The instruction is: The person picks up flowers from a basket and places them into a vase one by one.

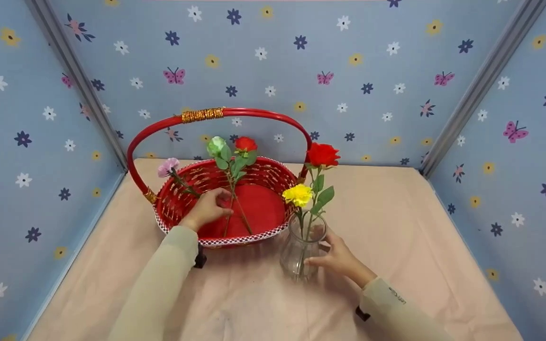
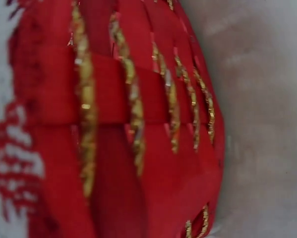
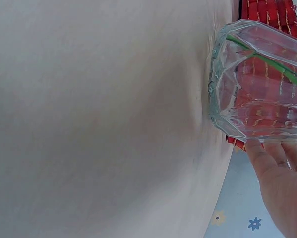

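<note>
My left hand (image 1: 212, 207) reaches over the near rim into a red woven basket (image 1: 263, 208), thumb and fingers apart at the flower stems. In the basket stand a pale green rose (image 1: 216, 146), a red rose (image 1: 246, 144) and a pink carnation (image 1: 168, 167). With thumb and fingers on opposite sides, my right hand (image 1: 339, 258) holds a clear glass vase (image 1: 296, 255). A yellow carnation (image 1: 298, 194) and a larger red rose (image 1: 323, 155) stand in the vase. In the right wrist view, the fingers (image 3: 260, 157) touch the vase's side and a green stem (image 3: 282, 69) shows through the glass.
The basket's tall red handle (image 1: 263, 113), wrapped with gold, arches over the flowers. Beige cloth (image 1: 386, 213) covers the table. Blue flower-patterned panels (image 1: 263, 42) enclose the back and both sides. Red-and-gold weave (image 2: 123, 99) fills much of the left wrist view.
</note>
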`<state>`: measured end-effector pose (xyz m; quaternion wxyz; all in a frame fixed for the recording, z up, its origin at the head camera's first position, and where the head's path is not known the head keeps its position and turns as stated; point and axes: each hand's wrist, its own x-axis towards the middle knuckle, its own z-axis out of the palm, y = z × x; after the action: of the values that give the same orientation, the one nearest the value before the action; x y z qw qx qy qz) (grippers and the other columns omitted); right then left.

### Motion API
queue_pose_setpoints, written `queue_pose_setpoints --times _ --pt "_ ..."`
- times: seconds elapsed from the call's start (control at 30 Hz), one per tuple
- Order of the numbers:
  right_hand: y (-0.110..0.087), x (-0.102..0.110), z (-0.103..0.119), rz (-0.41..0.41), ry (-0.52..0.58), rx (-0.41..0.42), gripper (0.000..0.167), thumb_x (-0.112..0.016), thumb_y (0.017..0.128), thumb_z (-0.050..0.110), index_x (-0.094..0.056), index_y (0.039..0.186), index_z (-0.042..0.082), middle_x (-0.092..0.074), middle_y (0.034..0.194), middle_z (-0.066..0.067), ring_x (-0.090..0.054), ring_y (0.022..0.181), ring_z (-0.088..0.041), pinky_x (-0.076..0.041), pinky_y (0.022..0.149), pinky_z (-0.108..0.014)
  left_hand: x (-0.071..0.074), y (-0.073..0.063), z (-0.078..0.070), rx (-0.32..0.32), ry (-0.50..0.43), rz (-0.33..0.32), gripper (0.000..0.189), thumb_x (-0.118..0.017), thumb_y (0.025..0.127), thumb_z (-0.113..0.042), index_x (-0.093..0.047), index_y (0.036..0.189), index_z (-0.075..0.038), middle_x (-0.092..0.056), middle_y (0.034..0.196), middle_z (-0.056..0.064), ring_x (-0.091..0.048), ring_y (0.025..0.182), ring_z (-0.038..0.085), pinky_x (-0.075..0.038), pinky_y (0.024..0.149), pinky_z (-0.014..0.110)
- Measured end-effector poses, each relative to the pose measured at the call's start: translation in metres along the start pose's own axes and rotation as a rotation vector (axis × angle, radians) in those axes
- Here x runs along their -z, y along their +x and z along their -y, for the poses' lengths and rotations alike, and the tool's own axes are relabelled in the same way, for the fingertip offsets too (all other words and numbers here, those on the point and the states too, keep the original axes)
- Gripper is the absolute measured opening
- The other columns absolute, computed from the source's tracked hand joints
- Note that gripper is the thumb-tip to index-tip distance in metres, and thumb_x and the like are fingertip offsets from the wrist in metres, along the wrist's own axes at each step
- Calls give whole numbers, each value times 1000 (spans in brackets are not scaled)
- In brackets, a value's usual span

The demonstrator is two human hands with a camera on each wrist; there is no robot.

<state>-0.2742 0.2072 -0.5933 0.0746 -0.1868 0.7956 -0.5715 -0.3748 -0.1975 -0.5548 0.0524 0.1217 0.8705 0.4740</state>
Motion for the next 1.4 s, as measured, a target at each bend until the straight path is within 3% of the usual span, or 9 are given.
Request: queue_pose_setpoints --times 0.37,0.83,1.0,1.13,1.27,1.4 --pt "0 1 0 -8 -20 2 103 -96 79 7 -38 164 -2 -55 158 -28 -49 149 -51 -45 119 -63 -6 -1 11 50 12 13 51 -77 94 1 -58 141 9 -63 138 30 -64 126 46 -51 112 59" --pt "1 1 -3 8 -3 24 95 -96 80 5 -43 158 -3 -58 154 -28 -51 148 -49 -45 120 -62 -10 1 16 129 -53 89 57 -63 96 8 -46 150 15 -62 133 35 -68 116 43 -60 95 45" --pt "0 1 -2 8 -8 6 91 -96 81 6 -45 155 -4 -58 154 -28 -51 148 -49 -44 120 -63 -11 -1 13 142 -105 104 56 -57 96 11 -45 151 17 -62 123 29 -66 99 28 -60 82 38" --pt "0 1 -1 2 -5 -1 90 -96 80 7 -46 155 -3 -59 153 -27 -51 148 -48 -44 120 -63 -12 -2 10 146 -181 126 54 -50 96 14 -42 149 19 -58 111 18 -57 86 18 -53 73 30" --pt "0 1 -1 1 -6 1 92 -96 80 8 -46 155 -3 -59 154 -26 -51 148 -48 -45 120 -63 -13 -2 10 147 -224 140 44 -45 98 15 -45 142 19 -51 104 11 -50 85 17 -48 71 28" --pt "1 1 -3 4 -10 11 92 -96 80 7 -45 156 -4 -59 153 -28 -52 147 -49 -46 119 -63 -13 -2 11 145 -206 129 33 -47 105 8 -50 137 19 -57 107 15 -59 86 18 -54 71 27"
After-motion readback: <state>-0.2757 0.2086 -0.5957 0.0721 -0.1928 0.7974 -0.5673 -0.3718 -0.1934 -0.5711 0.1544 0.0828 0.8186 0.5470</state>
